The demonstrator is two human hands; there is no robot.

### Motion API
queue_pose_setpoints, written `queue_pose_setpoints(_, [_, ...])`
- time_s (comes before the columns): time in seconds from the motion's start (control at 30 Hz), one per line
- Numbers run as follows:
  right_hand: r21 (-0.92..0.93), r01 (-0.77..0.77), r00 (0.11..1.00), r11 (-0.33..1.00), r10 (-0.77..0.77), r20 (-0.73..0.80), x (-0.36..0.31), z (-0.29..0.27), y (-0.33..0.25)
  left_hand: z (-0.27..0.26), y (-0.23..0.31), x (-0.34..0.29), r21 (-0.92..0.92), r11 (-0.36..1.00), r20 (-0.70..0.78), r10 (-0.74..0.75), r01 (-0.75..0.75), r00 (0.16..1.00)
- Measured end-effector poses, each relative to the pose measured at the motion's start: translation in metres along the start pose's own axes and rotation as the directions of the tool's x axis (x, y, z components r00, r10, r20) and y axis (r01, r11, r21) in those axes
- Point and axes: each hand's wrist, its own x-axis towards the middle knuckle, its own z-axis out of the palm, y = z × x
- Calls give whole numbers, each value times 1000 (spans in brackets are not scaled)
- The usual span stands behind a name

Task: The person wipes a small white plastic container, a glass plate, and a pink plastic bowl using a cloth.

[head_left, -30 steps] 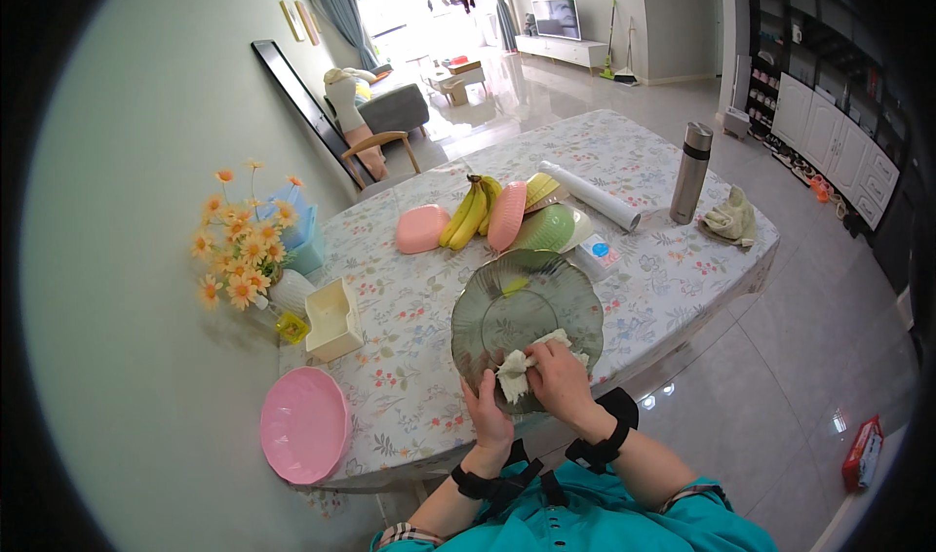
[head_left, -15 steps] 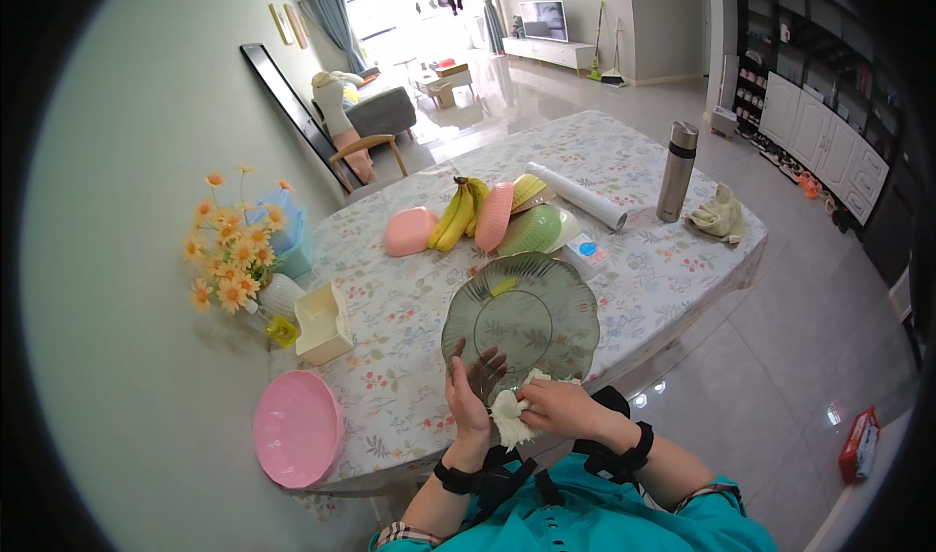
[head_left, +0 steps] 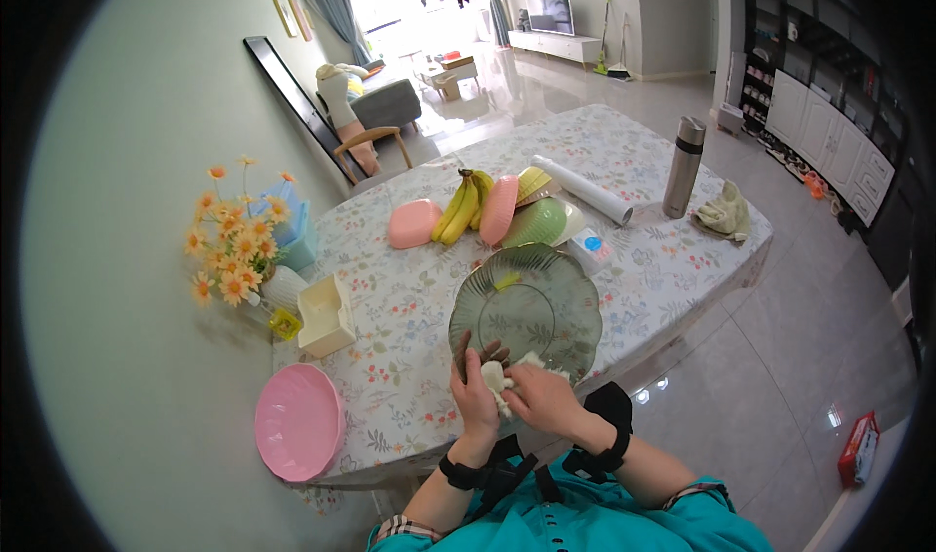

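Observation:
A smoky see-through plate (head_left: 526, 303) with a scalloped, ribbed rim is held up tilted over the near part of the table. My left hand (head_left: 475, 401) grips its lower left rim, with fingers showing through from behind. My right hand (head_left: 548, 398) is closed on a cream cloth (head_left: 494, 382) at the plate's lower edge, close beside the left hand. Part of the cloth shows above the right fingers, along the rim. Beyond the plate lie a green bowl (head_left: 531, 223) on its side and a white packet (head_left: 589, 251).
A flowered tablecloth (head_left: 390, 303) covers the table. Left stand a pink basin (head_left: 297, 422), a cream box (head_left: 326, 320) and orange flowers (head_left: 232, 245). Farther back are a pink bowl (head_left: 414, 223), bananas (head_left: 458, 211) and a white roll (head_left: 583, 189). A steel flask (head_left: 682, 172) and greenish cloth (head_left: 723, 215) sit right.
The cloth has moved up and is bunched between my hands, where it hung lower before. My right hand has shifted slightly left and up along the rim. My left hand still grips the plate.

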Motion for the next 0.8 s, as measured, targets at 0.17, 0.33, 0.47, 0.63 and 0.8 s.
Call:
queue_pose_setpoints(0.17, [68,-65,948,996,40,315,-9,-26,-11,1,5,-3,-30,998,-3,-48,48,999])
queue_pose_setpoints(0.33, [58,39,995,998,-44,88,4,-3,4,2,1,-5,-75,997,3,-21,22,1000])
queue_pose_setpoints(0.47, [-108,29,978,994,-50,-200,20,15,-2,-3,-6,-4,86,993,-3,86,-85,996])
queue_pose_setpoints(0.63, [-2,-5,999,1000,5,-54,11,15,-4,-6,-2,-9,67,997,-12,45,-44,999])
queue_pose_setpoints(0.8, [47,-32,961,998,18,277,-3,-17,0,-12,2,2,-75,993,-8,-95,94,995])
